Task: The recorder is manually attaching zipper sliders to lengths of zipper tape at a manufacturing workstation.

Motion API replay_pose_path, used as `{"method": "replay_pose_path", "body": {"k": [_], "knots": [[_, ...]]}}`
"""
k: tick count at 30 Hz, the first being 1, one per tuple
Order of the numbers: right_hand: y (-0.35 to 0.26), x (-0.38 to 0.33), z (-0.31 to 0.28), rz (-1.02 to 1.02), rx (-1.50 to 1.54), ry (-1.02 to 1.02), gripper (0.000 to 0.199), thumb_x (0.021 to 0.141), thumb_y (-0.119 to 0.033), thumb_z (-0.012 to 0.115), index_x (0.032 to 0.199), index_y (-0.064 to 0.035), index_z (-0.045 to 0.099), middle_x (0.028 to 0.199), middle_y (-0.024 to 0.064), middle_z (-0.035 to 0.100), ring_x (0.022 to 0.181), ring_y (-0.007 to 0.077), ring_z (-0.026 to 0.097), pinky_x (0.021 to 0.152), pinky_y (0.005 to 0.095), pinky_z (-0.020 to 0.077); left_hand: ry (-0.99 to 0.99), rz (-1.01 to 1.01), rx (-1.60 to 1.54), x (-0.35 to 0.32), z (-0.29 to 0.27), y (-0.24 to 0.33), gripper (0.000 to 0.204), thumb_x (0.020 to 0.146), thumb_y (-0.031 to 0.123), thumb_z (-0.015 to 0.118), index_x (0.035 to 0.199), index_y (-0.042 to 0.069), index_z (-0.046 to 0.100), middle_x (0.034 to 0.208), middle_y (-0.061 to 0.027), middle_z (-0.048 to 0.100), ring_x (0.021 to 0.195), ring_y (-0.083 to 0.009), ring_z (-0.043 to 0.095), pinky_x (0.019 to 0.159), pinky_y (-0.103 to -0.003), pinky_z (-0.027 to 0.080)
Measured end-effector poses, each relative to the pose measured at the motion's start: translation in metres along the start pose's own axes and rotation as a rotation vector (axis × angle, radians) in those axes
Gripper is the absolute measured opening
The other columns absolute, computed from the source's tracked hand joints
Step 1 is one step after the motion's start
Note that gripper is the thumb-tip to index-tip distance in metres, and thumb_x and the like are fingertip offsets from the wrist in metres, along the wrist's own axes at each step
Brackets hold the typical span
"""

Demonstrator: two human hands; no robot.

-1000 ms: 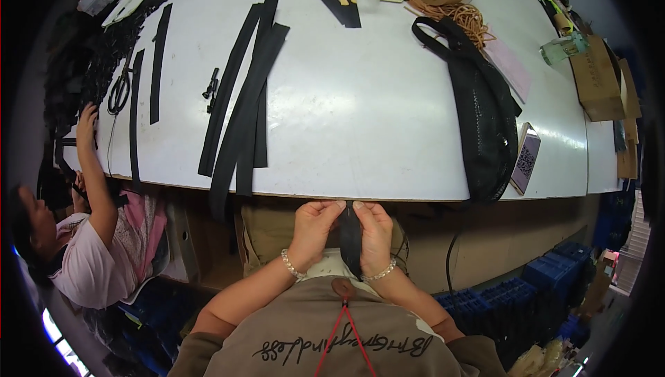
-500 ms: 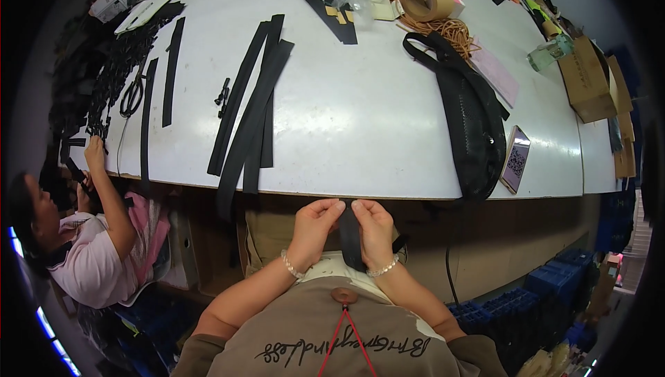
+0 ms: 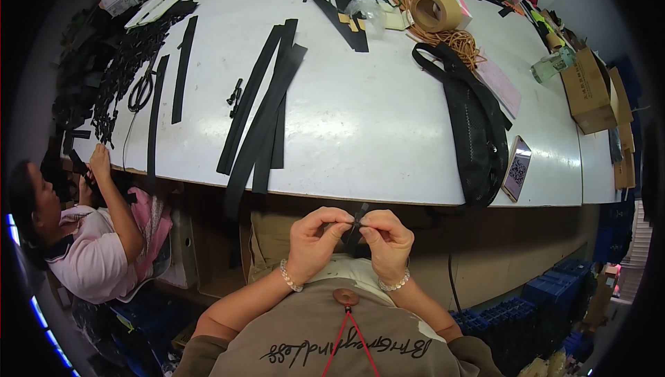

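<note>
Just off the front edge of the table, my two hands meet in front of my body. A black fabric strip (image 3: 354, 237) hangs between them, its upper part caught in my fingertips. My left hand (image 3: 312, 240) is closed, pinching it between thumb and forefinger. From the other side my right hand (image 3: 389, 237) pinches it close by, thumb tips almost together. Something small and dark sits at the pinch, too small to make out. Beyond my hands, several long black strips (image 3: 267, 117) lie crossed on the white table (image 3: 360, 128), one overhanging its edge.
A black bag (image 3: 474, 135) and a phone (image 3: 517, 169) lie at the right. Small black parts (image 3: 235, 98), scissors (image 3: 140, 92) and more strips lie left. At far left a co-worker (image 3: 97, 252) handles black pieces. Tape rolls, cord and a cardboard box (image 3: 589, 93) stand farther back.
My hands have turned inward and risen slightly apart at the wrists. The strip, earlier hanging broad and flat, now shows narrower between them. The view has shifted a little.
</note>
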State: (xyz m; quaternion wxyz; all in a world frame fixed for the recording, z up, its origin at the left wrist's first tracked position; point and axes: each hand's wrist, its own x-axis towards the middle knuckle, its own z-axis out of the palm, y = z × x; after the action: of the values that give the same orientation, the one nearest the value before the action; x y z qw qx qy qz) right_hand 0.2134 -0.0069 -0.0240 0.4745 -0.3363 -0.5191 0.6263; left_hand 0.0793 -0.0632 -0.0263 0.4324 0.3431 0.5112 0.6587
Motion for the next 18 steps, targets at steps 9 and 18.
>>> {"method": "replay_pose_path", "body": {"k": [9,18], "knots": [[-0.020,0.010,-0.005,-0.010,-0.402,-0.163,0.009,0.079,0.008,0.063,0.087,0.0028,0.062,0.082,0.0087,0.062,0.064,0.0106,0.058,0.054,0.0216,0.0474,-0.051,0.021,0.110,0.003,-0.004,-0.001,0.007,0.085,0.001,0.063,0.092,-0.001,0.062,0.090,-0.0056,0.064,0.082,-0.0093,0.058,0.073,-0.022,0.048],[-0.023,-0.001,-0.001,0.217,-0.038,-0.114,0.004,0.082,0.008,0.059,0.085,0.0054,0.060,0.082,0.0084,0.059,0.056,0.0081,0.055,0.049,0.0193,0.0441,-0.153,-0.263,-0.278,0.000,-0.010,-0.004,0.013,0.086,-0.002,0.061,0.098,0.000,0.056,0.090,-0.0003,0.059,0.080,-0.0057,0.055,0.070,-0.020,0.047]]}}
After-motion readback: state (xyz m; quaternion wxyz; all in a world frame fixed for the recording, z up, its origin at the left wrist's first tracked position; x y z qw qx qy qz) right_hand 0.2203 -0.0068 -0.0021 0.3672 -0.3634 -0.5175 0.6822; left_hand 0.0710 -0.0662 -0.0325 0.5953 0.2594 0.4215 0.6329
